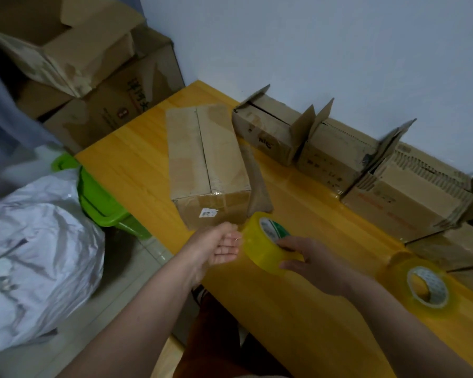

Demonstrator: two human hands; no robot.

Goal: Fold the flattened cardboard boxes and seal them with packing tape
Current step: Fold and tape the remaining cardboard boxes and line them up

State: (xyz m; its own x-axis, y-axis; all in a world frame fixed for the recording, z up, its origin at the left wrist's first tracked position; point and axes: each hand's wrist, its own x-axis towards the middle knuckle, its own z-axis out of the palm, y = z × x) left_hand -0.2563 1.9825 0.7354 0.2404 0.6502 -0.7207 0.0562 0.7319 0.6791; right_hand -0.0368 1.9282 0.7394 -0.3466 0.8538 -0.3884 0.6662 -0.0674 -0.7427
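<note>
— So where's everything on the desk (137, 165)?
— Box (206, 162) mid-desk, roll (268, 241) at the near edge; right hand (314, 264) grips it, left hand (219, 245) pinches its tape end.
— Risk?
— Tape could fold onto itself if it slackens.

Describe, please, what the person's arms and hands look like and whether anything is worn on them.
Both forearms are bare as far as the frame shows, with no sleeves, gloves or watch visible. The left hand and right hand carry no clearly visible rings or markings; the picture is slightly soft.
</note>
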